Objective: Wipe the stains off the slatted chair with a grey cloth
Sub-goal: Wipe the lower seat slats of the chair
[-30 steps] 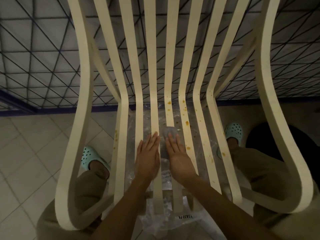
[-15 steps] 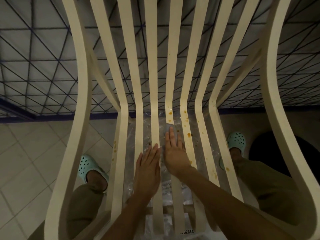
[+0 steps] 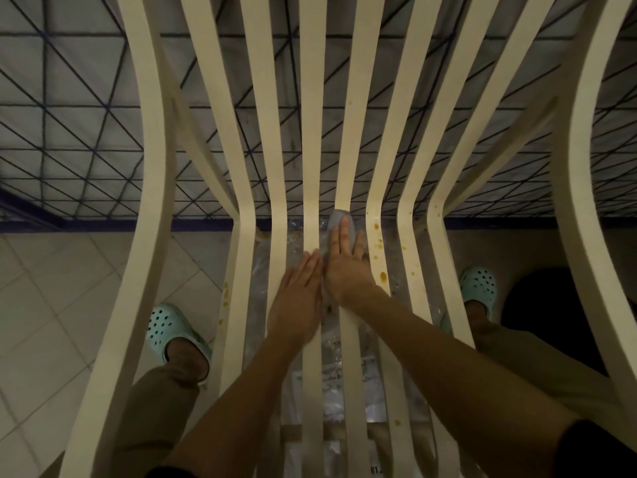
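Your right hand (image 3: 346,262) lies flat on the grey cloth (image 3: 339,219), fingers straight and together, pressing it onto a middle slat of the chair (image 3: 312,132). This is at the far end of the seat, where the slats bend up into the back. The cloth's edge shows just past your fingertips. Your left hand (image 3: 298,294) rests flat on the next slat to the left, fingers straight, holding nothing and touching the right hand. Orange-brown stains (image 3: 382,276) dot the slat just right of the cloth, with more on slats further right. A clear plastic sheet (image 3: 332,377) lies on the floor under the seat.
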Available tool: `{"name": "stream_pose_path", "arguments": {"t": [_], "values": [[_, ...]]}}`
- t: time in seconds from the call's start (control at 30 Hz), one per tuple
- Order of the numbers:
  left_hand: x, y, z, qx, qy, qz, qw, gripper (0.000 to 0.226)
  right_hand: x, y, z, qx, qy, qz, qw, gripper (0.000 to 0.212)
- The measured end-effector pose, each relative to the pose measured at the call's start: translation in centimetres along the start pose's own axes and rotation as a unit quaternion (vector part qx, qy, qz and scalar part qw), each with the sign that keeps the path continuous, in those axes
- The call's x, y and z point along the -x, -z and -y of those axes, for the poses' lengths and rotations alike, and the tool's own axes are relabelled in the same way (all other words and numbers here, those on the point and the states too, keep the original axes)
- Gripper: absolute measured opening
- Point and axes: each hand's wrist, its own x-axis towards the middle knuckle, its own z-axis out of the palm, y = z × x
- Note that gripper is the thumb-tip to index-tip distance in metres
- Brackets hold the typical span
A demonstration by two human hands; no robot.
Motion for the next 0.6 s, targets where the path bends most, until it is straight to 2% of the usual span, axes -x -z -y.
{"name": "stream_pose_path", "arguments": {"t": [0.2,0.37,0.5,0.6], "values": [[1.6,-1.6,-0.4,-0.005,0.001,0.034,0.999,0.067,4.0,-2.5,-0.5,0.007,-0.013,0.026,1.000,0.076],[1.4,-1.4,0.1,-0.017,0.015,0.035,0.999,0.064,4.8,-3.4,-0.2,0.045,-0.002,0.011,0.999,0.080],[0.4,0.6,-0.7,0.028,0.031,0.009,0.999,0.077,-0.3,-0.2,0.2,0.014,0.012,0.006,1.000,0.075],[-0.1,1.5,-0.7,0.016,0.022,0.009,1.000,0.095,-1.7,0.2,0.4,0.024,0.011,-0.024,0.999,0.076]]}}
